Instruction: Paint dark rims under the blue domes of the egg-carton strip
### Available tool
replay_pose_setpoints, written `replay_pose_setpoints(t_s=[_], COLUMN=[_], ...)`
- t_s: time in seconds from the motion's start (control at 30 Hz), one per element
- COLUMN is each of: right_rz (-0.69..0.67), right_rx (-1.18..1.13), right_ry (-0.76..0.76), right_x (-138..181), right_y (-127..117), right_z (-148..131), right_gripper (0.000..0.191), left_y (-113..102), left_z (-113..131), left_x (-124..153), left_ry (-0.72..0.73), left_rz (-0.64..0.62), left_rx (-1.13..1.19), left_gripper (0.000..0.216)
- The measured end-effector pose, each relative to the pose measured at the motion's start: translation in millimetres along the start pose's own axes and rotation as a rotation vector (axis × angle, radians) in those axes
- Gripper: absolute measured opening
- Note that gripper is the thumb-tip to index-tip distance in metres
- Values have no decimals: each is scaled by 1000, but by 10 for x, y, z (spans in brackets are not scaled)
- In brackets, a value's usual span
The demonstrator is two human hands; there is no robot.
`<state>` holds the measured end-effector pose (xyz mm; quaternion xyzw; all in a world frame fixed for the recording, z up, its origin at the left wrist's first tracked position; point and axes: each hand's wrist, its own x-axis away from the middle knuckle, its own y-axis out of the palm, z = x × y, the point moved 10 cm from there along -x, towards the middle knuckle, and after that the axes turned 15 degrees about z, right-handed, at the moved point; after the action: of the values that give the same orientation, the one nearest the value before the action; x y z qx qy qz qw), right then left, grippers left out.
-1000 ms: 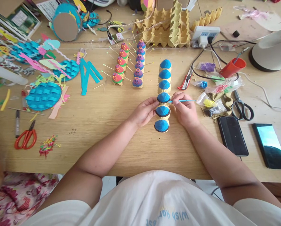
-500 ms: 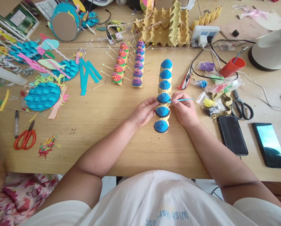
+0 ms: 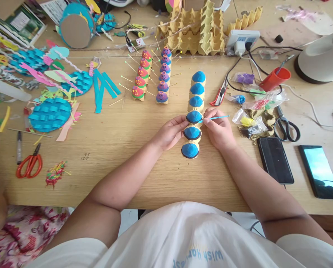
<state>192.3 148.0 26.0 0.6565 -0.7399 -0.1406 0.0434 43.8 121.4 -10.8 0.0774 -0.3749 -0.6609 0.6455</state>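
Note:
A strip of egg carton point(image 3: 194, 108) stands in front of me, its several cups capped in blue clay. Dark edging runs along the lower rims of the three nearest cups. My left hand point(image 3: 174, 130) pinches the strip's left side by the third cup from the near end. Between the thumb and fingers of my right hand point(image 3: 218, 128) is a thin blue stick-like tool point(image 3: 218, 118); its left tip meets the edge of that same cup. Two finished-looking strips stand farther back: a red and green caterpillar point(image 3: 141, 76) and a purple and blue caterpillar point(image 3: 164, 77), both with stick pins.
To the right lie a red utility knife point(image 3: 219, 95), bagged clay point(image 3: 247, 120), black scissors point(image 3: 287, 128), two phones point(image 3: 275, 160) and a red cup point(image 3: 275, 79). Orange scissors point(image 3: 30, 163) and woven blue discs point(image 3: 50, 114) lie left. Egg trays point(image 3: 194, 29) are behind. Another person's patterned clothing point(image 3: 29, 238) shows lower left.
The blue-capped strip has tilted slightly, its far end shifting right and its near end left. Both hands keep nearly the same place and grip.

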Motion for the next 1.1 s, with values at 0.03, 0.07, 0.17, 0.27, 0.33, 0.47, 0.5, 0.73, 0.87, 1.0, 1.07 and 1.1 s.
replay_pose_setpoints(t_s=[0.03,0.07,0.17,0.27,0.33,0.47,0.5,0.73,0.87,1.0,1.07,1.1], right_rz=[2,2,-10,-24,-20,-3,-2,7,-7,-9,-10,-11], right_rx=[-2,-4,-12,-24,-32,-52,-56,-73,-73,-86,-83,-79], right_ry=[9,19,29,-3,-8,17,20,69,94,109,112,113], right_x=[0,0,-2,-7,-12,-19,-20,-20,-17,-15,-13,-12], right_y=[-3,-4,7,18,11,-14,-16,-22,4,17,20,22], right_z=[8,17,29,-2,-10,2,3,37,34,21,20,21], right_gripper=[55,55,55,54,53,50,51,49,50,49,50,50], left_y=[-2,-7,-33,-47,-48,-31,-26,24,67,63,56,54], left_z=[-1,-4,-9,-20,-18,-3,-3,1,23,14,3,2], left_x=[0,-1,-5,-8,-9,-6,-3,46,59,53,52,52], left_ry=[0,-1,-2,-19,-26,-28,-31,-68,-50,-55,-67,-70], left_rz=[2,4,19,29,36,40,39,30,7,6,9,10], left_rx=[-4,-10,-31,-48,-49,-19,-12,16,5,6,8,8], left_gripper=[2,2,1,3,5,10,11,10,13,12,11,11])
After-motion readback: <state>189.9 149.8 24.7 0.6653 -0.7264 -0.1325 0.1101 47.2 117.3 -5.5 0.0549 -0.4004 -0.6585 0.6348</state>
